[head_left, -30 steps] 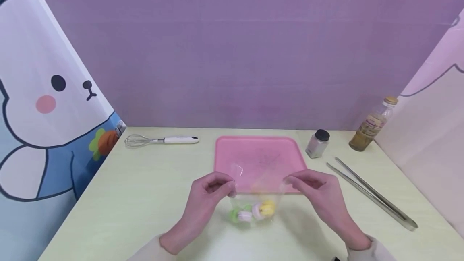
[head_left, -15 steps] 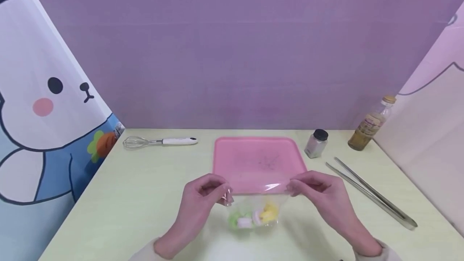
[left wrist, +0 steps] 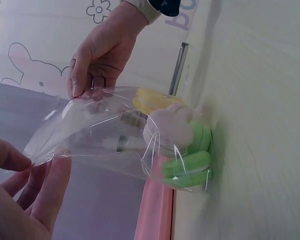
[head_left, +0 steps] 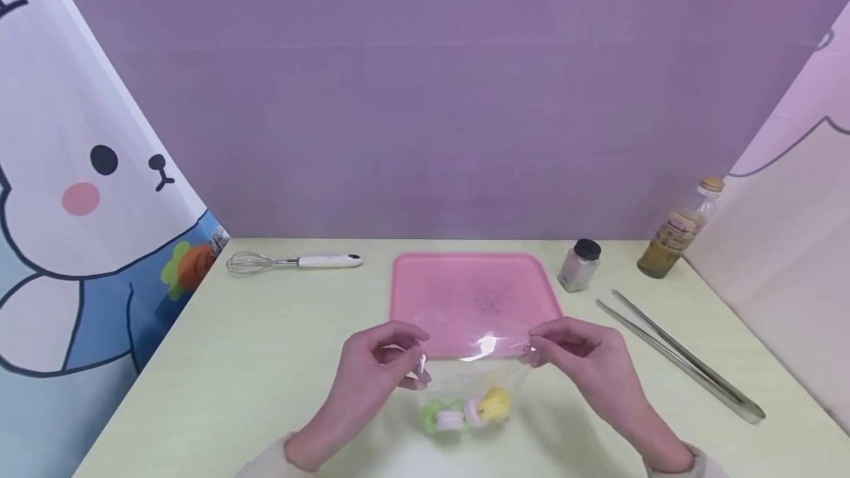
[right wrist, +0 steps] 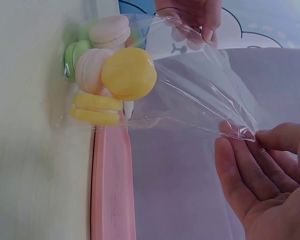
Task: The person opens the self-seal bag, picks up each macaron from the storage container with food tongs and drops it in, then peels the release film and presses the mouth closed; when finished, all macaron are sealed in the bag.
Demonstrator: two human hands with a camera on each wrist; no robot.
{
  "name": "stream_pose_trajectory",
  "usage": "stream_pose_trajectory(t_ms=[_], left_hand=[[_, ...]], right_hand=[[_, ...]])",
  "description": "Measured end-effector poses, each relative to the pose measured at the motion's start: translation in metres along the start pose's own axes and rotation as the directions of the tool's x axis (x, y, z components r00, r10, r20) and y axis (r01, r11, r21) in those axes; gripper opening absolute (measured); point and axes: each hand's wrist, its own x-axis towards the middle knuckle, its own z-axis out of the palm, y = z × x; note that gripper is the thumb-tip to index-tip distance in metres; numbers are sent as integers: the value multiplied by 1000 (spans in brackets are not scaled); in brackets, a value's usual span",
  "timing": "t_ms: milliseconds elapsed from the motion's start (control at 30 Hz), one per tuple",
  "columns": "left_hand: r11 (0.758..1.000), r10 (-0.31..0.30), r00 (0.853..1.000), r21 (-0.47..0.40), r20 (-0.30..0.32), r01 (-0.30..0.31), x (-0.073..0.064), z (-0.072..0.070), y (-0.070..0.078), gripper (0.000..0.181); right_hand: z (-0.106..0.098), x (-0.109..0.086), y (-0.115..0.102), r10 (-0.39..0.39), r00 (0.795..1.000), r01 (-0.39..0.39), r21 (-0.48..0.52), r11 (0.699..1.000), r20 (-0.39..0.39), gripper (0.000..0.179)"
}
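A clear plastic bag [right wrist: 190, 90] with several macarons in its bottom hangs between my two hands. The yellow macaron [right wrist: 129, 74], pale pink macaron [left wrist: 166, 129] and green macaron [left wrist: 187, 170] show through the film. My left hand [head_left: 375, 367] pinches the bag's upper left corner between thumb and fingertips. At the other upper corner, my right hand [head_left: 587, 360] pinches the film in the same manner. In the wrist views the bag's bottom is at or just above the table; whether it touches, I cannot tell.
Behind the bag lies a pink tray [head_left: 465, 293]. A whisk [head_left: 292, 262] is at the back left. To the right are a black-capped jar [head_left: 580, 265], a corked bottle [head_left: 680, 227] of amber liquid and metal tongs [head_left: 684, 360]. A purple wall [head_left: 432, 94] closes off the back.
The bag and its macarons have come slightly lower and nearer in the head view. Both hands keep pinching the corners, the right one shifted a little to the right.
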Motion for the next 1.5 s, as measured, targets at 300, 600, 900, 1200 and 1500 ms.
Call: stream_pose_trajectory(t_ms=[300, 600, 900, 1200, 1500], left_hand=[[998, 62, 998, 0, 35, -62, 0, -1, 1, 18], [989, 140, 990, 36, 33, -141, 3, -9, 0, 17], [981, 192, 965, -46, 179, -187, 5, -20, 2, 18], [940, 340, 883, -79, 324, -333, 9, -27, -1, 14], [892, 422, 821, -11, 384, -453, 11, -30, -3, 17]], right_hand=[[0, 0, 0, 13, 1000, -13, 36, 999, 14, 8], [-4, 1, 7, 2, 1000, -2, 28, 1000, 17, 10], [-9, -1, 19, -155, 988, 155, 61, 986, 0, 21], [-14, 1, 32, -412, 906, 388, 202, 899, 93, 36], [-12, 5, 30, -572, 811, 513, 319, 797, 124, 40]])
